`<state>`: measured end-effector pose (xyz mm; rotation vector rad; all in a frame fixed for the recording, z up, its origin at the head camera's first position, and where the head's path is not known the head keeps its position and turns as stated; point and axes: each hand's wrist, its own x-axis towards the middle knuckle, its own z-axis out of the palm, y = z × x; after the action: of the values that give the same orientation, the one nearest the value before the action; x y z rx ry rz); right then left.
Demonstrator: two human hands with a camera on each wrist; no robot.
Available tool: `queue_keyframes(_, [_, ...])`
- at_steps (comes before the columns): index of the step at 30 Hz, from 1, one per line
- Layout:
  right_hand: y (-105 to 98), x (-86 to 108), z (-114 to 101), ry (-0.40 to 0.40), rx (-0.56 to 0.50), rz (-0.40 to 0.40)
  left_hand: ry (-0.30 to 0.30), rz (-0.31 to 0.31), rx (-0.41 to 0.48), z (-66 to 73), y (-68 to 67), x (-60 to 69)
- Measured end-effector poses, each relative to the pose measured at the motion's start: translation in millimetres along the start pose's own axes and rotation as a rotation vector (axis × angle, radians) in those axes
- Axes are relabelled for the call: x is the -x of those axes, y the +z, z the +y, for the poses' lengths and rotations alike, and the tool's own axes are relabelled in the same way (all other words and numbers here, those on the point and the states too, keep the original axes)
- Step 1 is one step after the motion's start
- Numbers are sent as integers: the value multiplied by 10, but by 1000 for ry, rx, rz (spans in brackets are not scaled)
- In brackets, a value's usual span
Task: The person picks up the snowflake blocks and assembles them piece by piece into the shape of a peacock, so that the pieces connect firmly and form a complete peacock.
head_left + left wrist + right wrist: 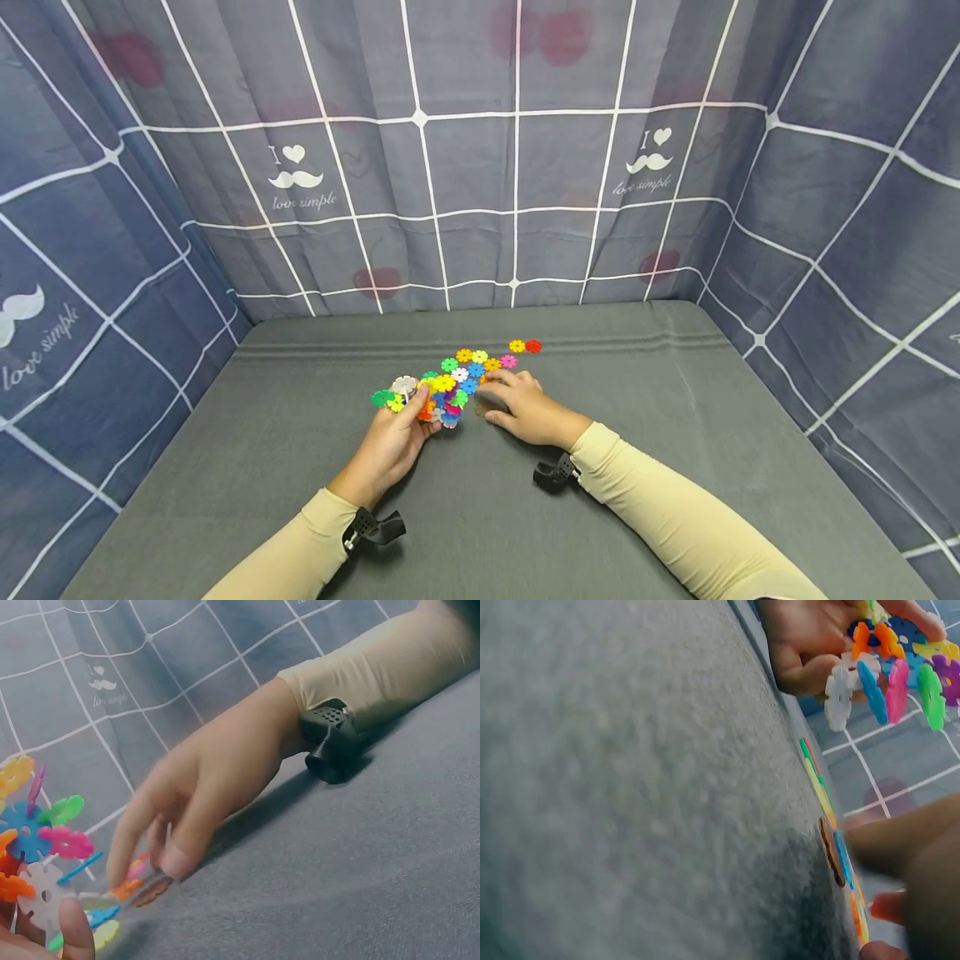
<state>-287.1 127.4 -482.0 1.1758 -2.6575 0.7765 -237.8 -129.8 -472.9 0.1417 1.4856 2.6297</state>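
My left hand (392, 443) grips a cluster of joined snowflake discs (444, 383) in many colours, raised over the table; in the left wrist view its thumb (76, 930) lies by a white disc (45, 894). To its right, my right hand (528, 408) reaches down over loose snowflake discs, fingers bent and apart from the thumb. A brown disc (482, 409) lies under those fingers; in the right wrist view it is flat on the cloth beside a blue disc (843, 859). Whether a fingertip touches a disc is hard to tell, as the hand is blurred there.
Several loose discs lie flat beyond the hands, among them a red disc (533, 346), a yellow disc (517, 346) and a pink disc (508, 361). A grey cloth covers the table (315, 367). Checked curtains (480, 167) enclose the back and both sides.
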Motion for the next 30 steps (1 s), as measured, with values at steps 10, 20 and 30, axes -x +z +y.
queue_keyframes(10, [-33, -19, -56, -78, -81, -83, 8, 24, -32, -18, 17, -7])
queue_keyframes(20, [-86, -22, -51, 26, -340, 150, 34, 6, -105, -58, 13, 6])
queue_keyframes(30, [-255, -58, -265, -39, -652, 316, 74, -28, -182, -75, 45, 11])
